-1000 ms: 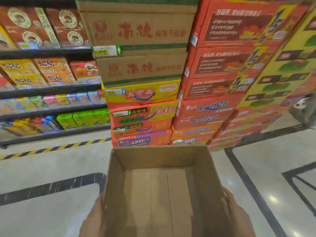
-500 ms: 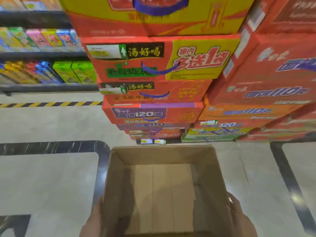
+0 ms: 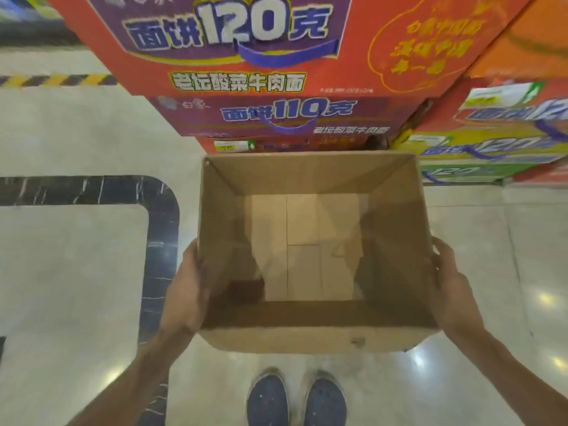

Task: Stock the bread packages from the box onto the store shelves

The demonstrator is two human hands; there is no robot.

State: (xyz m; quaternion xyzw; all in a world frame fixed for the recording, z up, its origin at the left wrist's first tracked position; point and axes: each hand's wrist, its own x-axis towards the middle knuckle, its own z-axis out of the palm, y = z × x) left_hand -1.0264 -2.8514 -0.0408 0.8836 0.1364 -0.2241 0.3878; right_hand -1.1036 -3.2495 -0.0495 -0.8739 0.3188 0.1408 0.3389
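You held the open-topped brown cardboard box (image 3: 310, 250) between your two hands, and everything else sat around that box: your left hand (image 3: 184, 290) lay flat against its left wall, fingers stretched forward along the cardboard with no visible curl over the rim, and your right hand (image 3: 451, 287) pressed the right wall the same way, so the box hung squeezed between two open palms, level, its mouth facing up at you. Neither hand was nearer than the other; they sat opposite each other across the box's shorter span, while its longer side ran left to right in front of you. Inside it only the bare bottom flaps showed, and no bread packages could be seen anywhere in view. Directly below the near wall were your dark blue shoes (image 3: 296, 401) on the pale polished floor (image 3: 76, 272); just beyond the far wall rose the stacked red and purple printed noodle cartons (image 3: 261, 72). My judgement: with the box empty, the stocking looked finished, and setting it down straight ahead or beside that stack was the likely next concern
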